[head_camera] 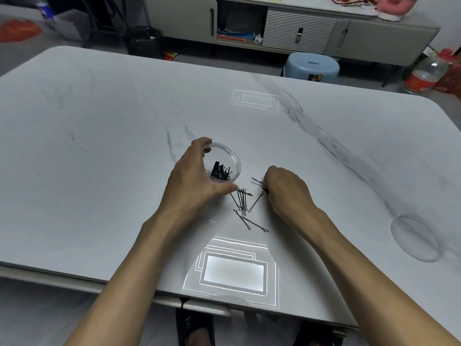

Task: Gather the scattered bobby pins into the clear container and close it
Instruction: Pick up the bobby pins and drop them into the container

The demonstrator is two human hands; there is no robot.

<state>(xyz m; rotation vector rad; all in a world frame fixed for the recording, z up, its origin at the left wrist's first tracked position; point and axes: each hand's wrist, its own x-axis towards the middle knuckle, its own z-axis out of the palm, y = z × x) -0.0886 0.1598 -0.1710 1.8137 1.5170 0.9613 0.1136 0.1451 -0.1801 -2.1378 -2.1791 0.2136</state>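
Open tabletop (99,146) surrounds the bobby pins (243,201); the container (235,159) stands just beside them, the lid (414,237) well apart rightward.

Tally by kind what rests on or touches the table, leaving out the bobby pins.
Clear container: 1
Clear lid: 1
Hands: 2 (left hand gripping the container, right hand pinching a bobby pin)
Total: 4

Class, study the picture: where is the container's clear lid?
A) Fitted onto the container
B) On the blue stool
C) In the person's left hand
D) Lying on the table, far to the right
D: the clear lid lies flat on the table near its right edge, while the left hand holds the open container.
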